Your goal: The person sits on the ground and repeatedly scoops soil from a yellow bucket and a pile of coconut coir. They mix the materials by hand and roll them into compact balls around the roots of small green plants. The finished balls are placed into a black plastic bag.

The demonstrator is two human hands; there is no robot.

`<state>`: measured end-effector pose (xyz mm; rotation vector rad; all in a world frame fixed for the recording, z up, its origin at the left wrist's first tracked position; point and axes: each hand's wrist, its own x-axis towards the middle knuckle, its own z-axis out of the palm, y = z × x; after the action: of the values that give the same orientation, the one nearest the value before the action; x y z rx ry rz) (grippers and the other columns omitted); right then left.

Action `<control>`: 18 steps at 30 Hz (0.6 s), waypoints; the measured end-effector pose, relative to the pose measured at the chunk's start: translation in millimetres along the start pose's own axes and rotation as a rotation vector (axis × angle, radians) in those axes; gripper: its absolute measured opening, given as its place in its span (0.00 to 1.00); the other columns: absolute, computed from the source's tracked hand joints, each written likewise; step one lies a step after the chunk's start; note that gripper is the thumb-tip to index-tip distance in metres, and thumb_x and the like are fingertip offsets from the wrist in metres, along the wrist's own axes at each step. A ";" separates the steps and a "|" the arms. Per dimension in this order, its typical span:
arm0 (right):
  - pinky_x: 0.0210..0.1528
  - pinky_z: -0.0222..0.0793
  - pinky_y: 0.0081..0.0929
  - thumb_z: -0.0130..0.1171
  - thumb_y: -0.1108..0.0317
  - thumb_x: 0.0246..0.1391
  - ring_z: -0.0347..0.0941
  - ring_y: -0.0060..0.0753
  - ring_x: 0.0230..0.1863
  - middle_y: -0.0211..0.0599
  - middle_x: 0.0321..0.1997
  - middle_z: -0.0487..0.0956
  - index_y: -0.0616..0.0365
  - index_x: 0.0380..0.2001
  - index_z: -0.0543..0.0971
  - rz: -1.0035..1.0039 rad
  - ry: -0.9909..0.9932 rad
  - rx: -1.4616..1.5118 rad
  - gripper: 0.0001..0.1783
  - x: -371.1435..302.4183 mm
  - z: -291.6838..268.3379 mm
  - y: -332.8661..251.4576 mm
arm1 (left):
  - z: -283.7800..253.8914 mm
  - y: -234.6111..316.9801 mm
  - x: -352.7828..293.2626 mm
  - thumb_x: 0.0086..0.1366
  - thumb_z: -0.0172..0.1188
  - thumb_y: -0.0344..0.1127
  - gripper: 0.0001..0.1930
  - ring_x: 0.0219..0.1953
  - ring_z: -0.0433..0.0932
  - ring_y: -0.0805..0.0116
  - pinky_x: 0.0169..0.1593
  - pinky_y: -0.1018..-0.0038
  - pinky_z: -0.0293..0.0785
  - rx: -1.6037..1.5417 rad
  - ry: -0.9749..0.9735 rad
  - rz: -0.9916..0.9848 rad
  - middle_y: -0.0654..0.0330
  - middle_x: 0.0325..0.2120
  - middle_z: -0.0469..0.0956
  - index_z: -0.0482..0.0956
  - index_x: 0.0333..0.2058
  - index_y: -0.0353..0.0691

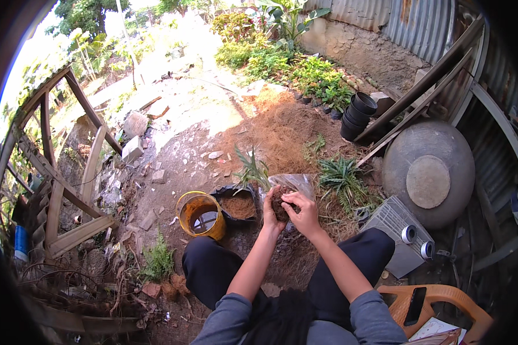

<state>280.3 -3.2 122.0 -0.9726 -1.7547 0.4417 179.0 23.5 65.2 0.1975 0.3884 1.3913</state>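
Observation:
Between my knees I hold a small plant with long narrow leaves, tilted to the upper left. Its dark brown root ball sits between my two hands. My left hand wraps the root ball from the left side. Fingers of my right hand press on it from the right. Behind my hands lies a clear plastic bag, partly covered by them. Just left of the plant are a black tray with brown fibre in it and a yellow bucket holding dark liquid.
Brown fibre is heaped ahead. Leafy plants lie to the right, near stacked black pots and a big round grey vessel. A grey plastic crate with tape rolls and an orange chair with a phone are at lower right.

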 end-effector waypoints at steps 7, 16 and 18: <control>0.42 0.67 0.22 0.59 0.74 0.44 0.73 0.28 0.38 0.39 0.35 0.76 0.65 0.33 0.77 0.218 0.042 0.144 0.10 14.7 -18.8 -14.5 | 8.8 9.4 -6.7 0.58 0.53 0.46 0.17 0.42 0.73 0.67 0.47 0.68 0.70 -0.066 -0.110 -0.017 0.61 0.39 0.74 0.71 0.43 0.45; 0.44 0.67 0.26 0.59 0.77 0.41 0.74 0.35 0.39 0.42 0.36 0.77 0.63 0.34 0.78 0.148 0.138 0.117 0.12 -23.3 11.2 -15.4 | 9.2 8.6 -2.8 0.55 0.56 0.46 0.14 0.40 0.72 0.64 0.44 0.65 0.70 -0.127 0.034 0.093 0.63 0.33 0.72 0.71 0.36 0.46; 0.45 0.66 0.25 0.58 0.78 0.42 0.73 0.33 0.41 0.42 0.37 0.77 0.64 0.33 0.78 0.182 0.094 0.122 0.11 -26.1 12.4 -14.4 | 5.6 8.1 -2.3 0.55 0.57 0.45 0.14 0.39 0.73 0.64 0.44 0.66 0.70 -0.098 0.009 0.089 0.63 0.32 0.72 0.71 0.36 0.46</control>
<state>266.8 -30.5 111.0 -1.0532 -1.5431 0.6020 173.5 23.2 73.6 0.1295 0.3210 1.4960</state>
